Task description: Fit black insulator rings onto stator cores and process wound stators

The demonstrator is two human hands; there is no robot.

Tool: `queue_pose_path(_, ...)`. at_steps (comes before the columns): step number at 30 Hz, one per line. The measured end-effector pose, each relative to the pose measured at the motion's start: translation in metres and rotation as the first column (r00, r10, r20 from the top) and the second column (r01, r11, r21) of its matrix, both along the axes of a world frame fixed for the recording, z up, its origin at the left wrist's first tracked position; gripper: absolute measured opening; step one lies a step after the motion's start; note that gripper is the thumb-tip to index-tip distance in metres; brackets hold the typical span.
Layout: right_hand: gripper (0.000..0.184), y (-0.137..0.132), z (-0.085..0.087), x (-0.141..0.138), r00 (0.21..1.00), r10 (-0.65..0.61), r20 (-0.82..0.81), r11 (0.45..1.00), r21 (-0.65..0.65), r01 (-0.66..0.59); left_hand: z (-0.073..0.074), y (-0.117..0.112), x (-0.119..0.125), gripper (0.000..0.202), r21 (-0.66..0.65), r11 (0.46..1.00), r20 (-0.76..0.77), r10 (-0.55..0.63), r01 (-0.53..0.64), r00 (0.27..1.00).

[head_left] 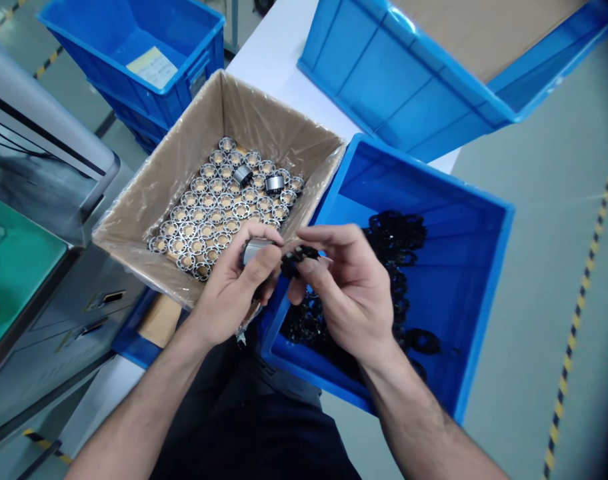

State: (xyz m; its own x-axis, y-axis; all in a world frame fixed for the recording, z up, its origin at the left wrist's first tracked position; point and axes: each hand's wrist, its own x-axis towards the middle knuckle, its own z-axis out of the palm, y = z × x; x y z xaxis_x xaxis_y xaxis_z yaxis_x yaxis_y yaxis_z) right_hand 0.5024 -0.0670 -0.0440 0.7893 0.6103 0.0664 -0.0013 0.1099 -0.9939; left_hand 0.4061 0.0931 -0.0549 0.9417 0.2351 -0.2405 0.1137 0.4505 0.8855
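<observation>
My left hand (pixel 229 293) is closed around a silver cylindrical metal ring (pixel 257 251), over the near right side of a cardboard box (pixel 134 220). Between the thumb and fingers of my right hand (pixel 357 290) is a black plastic ring part (pixel 300 255), close beside the metal ring; I cannot tell whether the two touch. Inside the plastic-lined box, many toothed metal rings (pixel 217 217) stand in rows. Lying on top of them are two metal rings with black parts, one tilted (pixel 243 176) and one on the right (pixel 275 185). Beneath my right hand, a blue bin (pixel 459 267) holds a heap of black plastic rings (pixel 397 233).
A larger blue crate (pixel 364 73) with cardboard inside stands behind the bin on a white table (pixel 269 50). Stacked blue crates (pixel 129 87), the top one with a paper in it, are at the upper left. A metal cabinet (pixel 79 320) with a green top flanks the left.
</observation>
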Motion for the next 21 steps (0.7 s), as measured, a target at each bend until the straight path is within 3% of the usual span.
queue_pose_path(5, 0.010, -0.001, -0.003, -0.002, 0.985, -0.040, 0.168, 0.999, -0.030, 0.045, -0.008, -0.002, -0.009, 0.051, 0.000, 0.999, -0.014, -0.046, 0.046, 0.999)
queue_pose_path(8, 0.022, -0.001, -0.004, -0.003, 0.963, -0.062, 0.261, 0.991, -0.096, 0.089, -0.004, -0.003, -0.010, 0.049, 0.028, 0.998, 0.022, -0.053, 0.052, 0.998)
queue_pose_path(15, 0.012, 0.002, -0.005, -0.007, 0.951, -0.152, 0.268, 0.985, -0.040, 0.169, 0.007, -0.003, -0.009, 0.047, 0.110, 0.993, 0.004, -0.053, 0.052, 0.999)
queue_pose_path(21, 0.020, 0.008, -0.006, -0.015, 0.853, -0.213, 0.477, 0.967, -0.020, 0.253, 0.006, -0.007, -0.013, 0.045, 0.154, 0.987, -0.009, -0.052, 0.053, 0.999)
